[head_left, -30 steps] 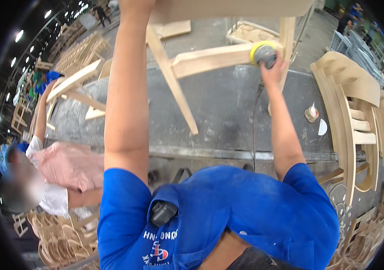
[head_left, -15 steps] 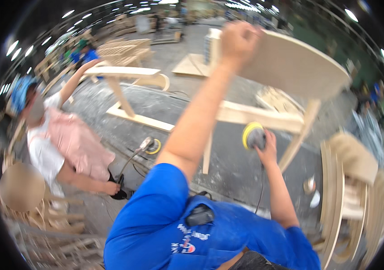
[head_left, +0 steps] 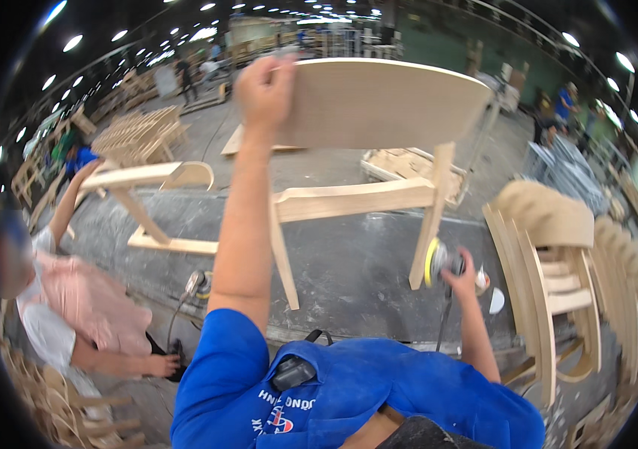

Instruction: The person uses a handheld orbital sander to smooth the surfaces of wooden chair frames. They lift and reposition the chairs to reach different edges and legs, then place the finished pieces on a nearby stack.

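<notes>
My left hand [head_left: 265, 93] is closed around the upper left corner of a pale wooden chair back frame [head_left: 386, 105]. The frame stands upright on its two legs on the dark workbench [head_left: 334, 258], its wide curved panel at the top and a crossrail lower down. In my right hand [head_left: 465, 278] is a round orbital sander [head_left: 450, 262] with a yellow-edged pad, its cord hanging down. The pad is turned toward the frame's right leg [head_left: 425, 247], close beside it; whether they touch I cannot tell.
At left, a co-worker in a pink apron [head_left: 98, 295] steadies another wooden frame [head_left: 143, 206] on the bench; a second sander [head_left: 199, 284] lies near its front edge. Stacked chair backs [head_left: 539, 217] stand at right. A crate of wooden pieces [head_left: 397, 166] sits beyond the bench.
The chair frame now appears further left and more level, still in my left hand. My right hand has brought the sander from beneath the crossrail to the right leg. The view has turned somewhat.
</notes>
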`<state>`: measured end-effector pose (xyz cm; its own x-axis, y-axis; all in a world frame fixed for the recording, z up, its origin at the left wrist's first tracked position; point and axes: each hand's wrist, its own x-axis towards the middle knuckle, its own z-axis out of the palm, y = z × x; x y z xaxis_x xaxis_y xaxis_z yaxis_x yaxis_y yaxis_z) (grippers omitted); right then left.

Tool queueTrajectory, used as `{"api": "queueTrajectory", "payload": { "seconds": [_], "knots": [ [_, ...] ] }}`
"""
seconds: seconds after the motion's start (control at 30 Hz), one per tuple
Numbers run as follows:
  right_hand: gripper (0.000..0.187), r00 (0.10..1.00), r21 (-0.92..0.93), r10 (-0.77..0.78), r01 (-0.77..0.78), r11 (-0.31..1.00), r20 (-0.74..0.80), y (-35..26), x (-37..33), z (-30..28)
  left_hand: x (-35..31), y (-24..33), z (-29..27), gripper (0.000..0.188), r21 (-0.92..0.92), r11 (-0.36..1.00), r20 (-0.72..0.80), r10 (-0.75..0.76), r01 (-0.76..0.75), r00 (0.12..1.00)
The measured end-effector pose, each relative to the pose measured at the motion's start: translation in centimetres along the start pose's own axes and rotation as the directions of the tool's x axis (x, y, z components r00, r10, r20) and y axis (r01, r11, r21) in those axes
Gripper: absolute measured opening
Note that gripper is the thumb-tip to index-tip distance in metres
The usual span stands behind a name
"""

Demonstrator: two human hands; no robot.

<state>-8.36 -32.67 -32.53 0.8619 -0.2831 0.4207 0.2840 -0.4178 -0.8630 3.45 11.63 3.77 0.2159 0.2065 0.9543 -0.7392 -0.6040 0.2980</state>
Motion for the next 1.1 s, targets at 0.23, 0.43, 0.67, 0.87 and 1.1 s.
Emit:
{"api": "queueTrajectory", "payload": {
  "seconds": [0.23,0.43,0.67,0.87,1.1],
  "knots": [
    [0.064,0.984,0.718,-0.132,0.176,0.673,-0.118,-13.4,13.4,-3.6,-0.2,0.6,-0.4,0.039,-0.235,0.97,0.005,-0.063,0.062,0.998],
    [0.064,0.953,0.747,-0.257,0.288,0.599,-0.162,-18.6,22.4,-3.7,0.0,1.2,-1.0,0.037,-0.262,0.957,0.046,-0.115,0.123,0.992],
    [0.064,0.785,0.37,-0.399,0.589,0.719,-0.475,-19.8,21.2,0.7,0.0,1.0,-0.5,0.033,-0.275,0.951,0.046,-0.135,0.143,0.99],
    [0.064,0.566,-0.054,-0.558,0.671,0.739,-0.607,-24.4,15.6,7.0,0.6,0.0,-0.3,0.032,-0.3,0.934,0.087,-0.176,0.195,0.98],
    [0.062,0.43,-0.336,-0.806,0.751,0.569,-0.406,-29.0,11.2,13.7,1.0,-1.0,0.5,0.033,-0.312,0.928,0.119,-0.176,0.205,0.977]
  ]
}}
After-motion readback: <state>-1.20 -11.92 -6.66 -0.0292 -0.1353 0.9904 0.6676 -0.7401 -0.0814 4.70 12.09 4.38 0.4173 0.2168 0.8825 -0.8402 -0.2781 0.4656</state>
